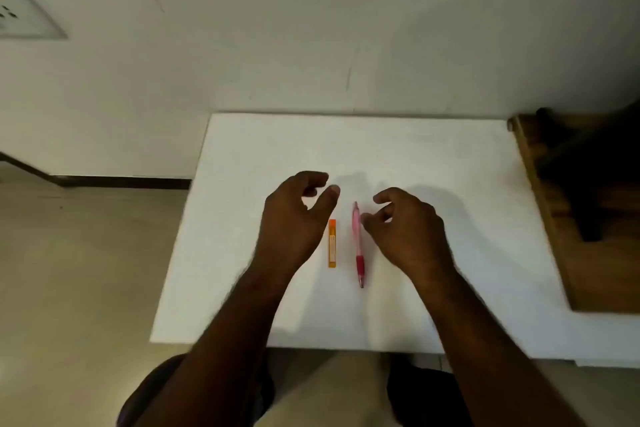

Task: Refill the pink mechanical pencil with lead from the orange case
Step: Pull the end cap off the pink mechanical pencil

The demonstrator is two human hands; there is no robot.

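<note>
Neither hand holds anything. The left hand [294, 229], just left of the frame's centre, hovers with its fingers loosely curled and the thumb standing apart from them, an open gap between thumb and forefinger. The right hand [408, 232], just right of centre, hovers likewise with its fingers bent loosely and nothing between them; its fingertips [367, 218] lie just beside the upper part of the pencil, and whether they touch it cannot be told.

Between the two hands, at the middle of the frame, lie the task's two things, side by side and nearly parallel, both running up and down the picture. The orange lead case [332, 243] is on the left, close to the left thumb. The pink mechanical pencil [357, 244] is on the right, its darker red grip towards the lower end and its tip pointing to the bottom of the frame. They lie near one another but apart.

Both rest on a white tabletop [450, 166] that fills the centre. A wooden surface [568, 270] adjoins it at the right edge of the frame. A pale wall [311, 28] fills the upper half, with a white wall socket [20, 10] at the upper left.
</note>
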